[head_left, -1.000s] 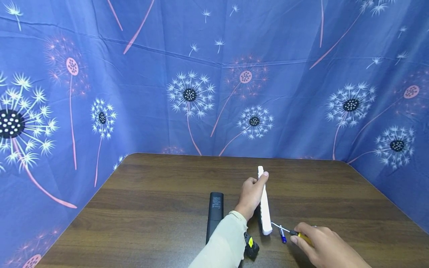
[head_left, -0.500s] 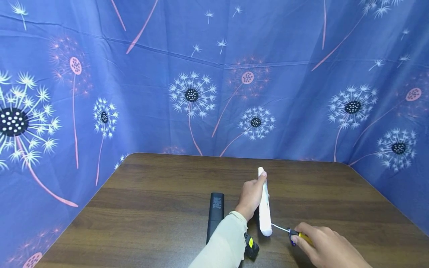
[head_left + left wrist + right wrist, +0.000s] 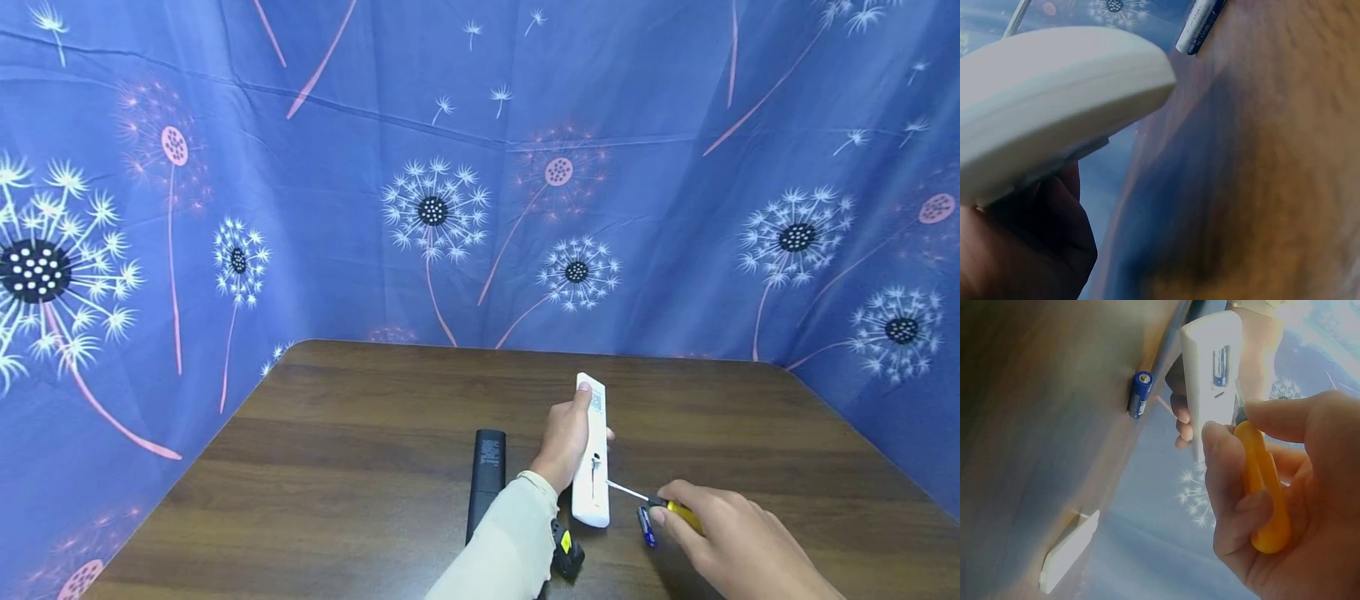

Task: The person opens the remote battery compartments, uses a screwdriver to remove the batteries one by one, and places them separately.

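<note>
My left hand [image 3: 562, 437] grips a white remote control [image 3: 590, 508] above the table, thumb along its edge. The remote's back faces up, and in the right wrist view its uncovered battery compartment [image 3: 1221, 365] has a battery inside. In my right hand [image 3: 723, 533] is a screwdriver [image 3: 1266, 494] with a yellow handle, pinched between thumb and fingers. Its thin shaft [image 3: 628, 490] points left, the tip right at the remote's side edge. A blue and silver battery [image 3: 647, 527] lies on the table between the remote and my right hand.
A black remote control [image 3: 488, 467] lies on the wooden table [image 3: 360, 425], left of my left forearm. The right wrist view has a flat white piece [image 3: 1069, 553] on the table. Behind the table hangs a blue dandelion-print cloth [image 3: 337, 208].
The white remote has turned in my left hand from its narrow side to its back, bringing the compartment into view. The loose battery has shifted right. The screwdriver tip has risen slightly.
</note>
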Motion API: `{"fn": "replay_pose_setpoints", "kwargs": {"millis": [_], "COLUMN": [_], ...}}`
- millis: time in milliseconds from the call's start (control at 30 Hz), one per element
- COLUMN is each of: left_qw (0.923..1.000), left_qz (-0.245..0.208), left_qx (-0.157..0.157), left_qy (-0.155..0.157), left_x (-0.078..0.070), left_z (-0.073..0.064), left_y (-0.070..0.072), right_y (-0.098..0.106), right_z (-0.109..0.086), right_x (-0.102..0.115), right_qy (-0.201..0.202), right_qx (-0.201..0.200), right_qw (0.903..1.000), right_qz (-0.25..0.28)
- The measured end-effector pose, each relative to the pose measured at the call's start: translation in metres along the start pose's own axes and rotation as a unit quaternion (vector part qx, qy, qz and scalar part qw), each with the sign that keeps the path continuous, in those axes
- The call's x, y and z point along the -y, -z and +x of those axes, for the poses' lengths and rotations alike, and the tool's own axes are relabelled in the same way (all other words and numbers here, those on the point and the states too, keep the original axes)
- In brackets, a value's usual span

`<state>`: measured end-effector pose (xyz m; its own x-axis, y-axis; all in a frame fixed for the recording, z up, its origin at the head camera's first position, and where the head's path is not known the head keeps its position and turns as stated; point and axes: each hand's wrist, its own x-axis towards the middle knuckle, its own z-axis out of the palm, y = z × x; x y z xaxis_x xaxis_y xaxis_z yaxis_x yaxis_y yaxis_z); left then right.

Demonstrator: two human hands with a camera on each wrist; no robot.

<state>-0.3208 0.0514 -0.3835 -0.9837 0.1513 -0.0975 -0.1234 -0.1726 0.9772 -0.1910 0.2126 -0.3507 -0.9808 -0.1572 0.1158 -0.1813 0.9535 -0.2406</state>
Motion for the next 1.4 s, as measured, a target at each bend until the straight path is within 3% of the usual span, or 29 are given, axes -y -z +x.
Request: {"fn": "replay_pose_setpoints", "kwargs": {"millis": [833, 1267, 1400], "left_qw": [0.9995, 0.9997, 0.9996], "left_qz": [-0.03, -0.02, -0.021], "left_qx": [0.012, 0.016, 0.018], "left_qy": [-0.003, 0.005, 0.006], "left_x": [-0.004, -0.001, 0.0], "left_z": [0.002, 0.002, 0.003], "left_y": [-0.003, -0.004, -0.004], "right_y": [0.004, 0.002, 0.001], "right_z": [0.01, 0.012, 0.012], "right_x": [0.01, 0.01, 0.01], "right_qy": [0.024, 0.007, 0.009], "right_qx": [-0.073, -0.027, -0.031], "right_qw": [0.997, 0.9994, 0.9993], "right_qz": [0.01, 0.018, 0.016]}}
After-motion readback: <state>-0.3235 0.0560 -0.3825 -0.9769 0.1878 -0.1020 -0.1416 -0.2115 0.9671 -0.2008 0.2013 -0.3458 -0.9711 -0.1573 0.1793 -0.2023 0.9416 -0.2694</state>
